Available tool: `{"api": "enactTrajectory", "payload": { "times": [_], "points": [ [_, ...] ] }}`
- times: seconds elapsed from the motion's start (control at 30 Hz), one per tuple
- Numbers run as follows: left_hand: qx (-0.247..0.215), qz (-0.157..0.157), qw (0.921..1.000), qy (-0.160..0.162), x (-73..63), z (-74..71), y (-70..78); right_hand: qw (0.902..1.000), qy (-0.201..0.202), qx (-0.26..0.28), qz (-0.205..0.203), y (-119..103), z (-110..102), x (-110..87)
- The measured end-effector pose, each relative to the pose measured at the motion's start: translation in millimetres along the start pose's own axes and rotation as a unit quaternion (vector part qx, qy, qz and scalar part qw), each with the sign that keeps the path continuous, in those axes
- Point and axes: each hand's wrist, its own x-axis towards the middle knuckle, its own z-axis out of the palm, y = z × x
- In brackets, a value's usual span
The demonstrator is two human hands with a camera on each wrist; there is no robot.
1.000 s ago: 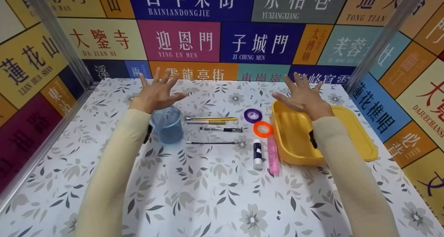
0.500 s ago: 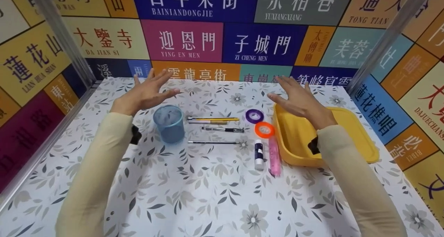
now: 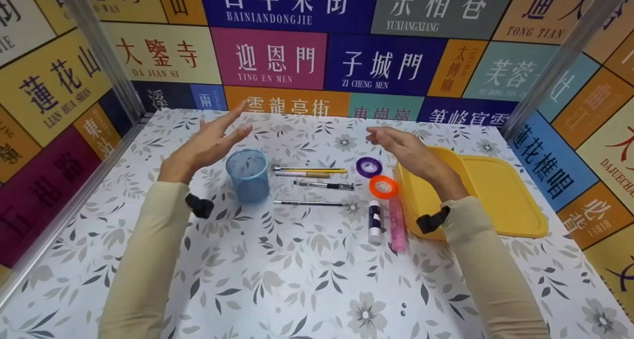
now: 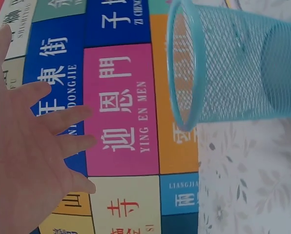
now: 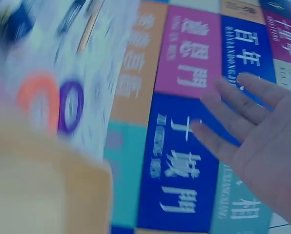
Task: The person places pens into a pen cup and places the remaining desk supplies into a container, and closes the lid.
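Note:
My left hand [image 3: 205, 143] hovers beside and above the blue mesh pen cup [image 3: 249, 178], fingers extended and holding nothing. Across the table, my right hand [image 3: 413, 155] is raised over the yellow box [image 3: 408, 205], its fingers stretched and holding nothing. In the left wrist view the pen cup [image 4: 233, 68] appears close to the spread left hand [image 4: 28, 141]. Blurred at the lower left of the right wrist view is the yellow box [image 5: 43, 180], apart from the right hand [image 5: 267, 131].
Between the hands lie pencils [image 3: 312, 170], a pen [image 3: 324, 185] and another pencil [image 3: 312, 203]. Near the box are a purple tape roll [image 3: 359, 168], an orange one [image 3: 372, 188], a glue stick [image 3: 375, 225] and a pink item [image 3: 397, 230]. A yellow lid [image 3: 510, 195] lies right.
Both hands have turned from palm-down with fingers splayed to a more edge-on pose. The right hand has shifted left and slightly down. The table items stay put.

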Motion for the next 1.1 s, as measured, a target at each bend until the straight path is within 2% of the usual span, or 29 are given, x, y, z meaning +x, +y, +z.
{"api": "enactTrajectory", "payload": {
  "times": [0.1,0.23,0.43,0.6,0.7,0.8,0.97,1.1],
  "points": [
    [-0.032,-0.011,0.9993,0.013,-5.5,2.8,-2.2,0.9974,0.003,0.065,-0.032,-2.2,9.1,1.3],
    [-0.081,-0.032,0.9957,0.031,-9.1,9.7,-8.6,0.9916,0.022,0.109,-0.066,-1.3,21.0,1.1],
    [-0.150,-0.041,0.9866,0.051,-17.2,24.2,-23.4,0.9733,0.023,0.194,-0.121,2.1,40.2,2.0],
    [-0.199,-0.052,0.9764,0.067,-23.0,40.5,-32.7,0.9595,0.015,0.248,-0.133,7.1,54.4,3.0],
    [-0.220,-0.054,0.9712,0.072,-24.9,50.0,-36.9,0.9554,0.021,0.265,-0.129,10.8,60.0,1.7],
    [-0.230,-0.051,0.9694,0.069,-25.4,57.6,-41.3,0.9562,0.018,0.266,-0.121,14.1,64.0,0.6],
    [-0.228,-0.058,0.9705,0.051,-25.0,66.9,-47.3,0.9670,-0.012,0.240,-0.083,19.5,69.6,2.8],
    [-0.234,-0.069,0.9678,0.062,-24.3,70.5,-51.9,0.9701,-0.029,0.234,-0.056,22.2,74.8,6.0]
  ]
}}
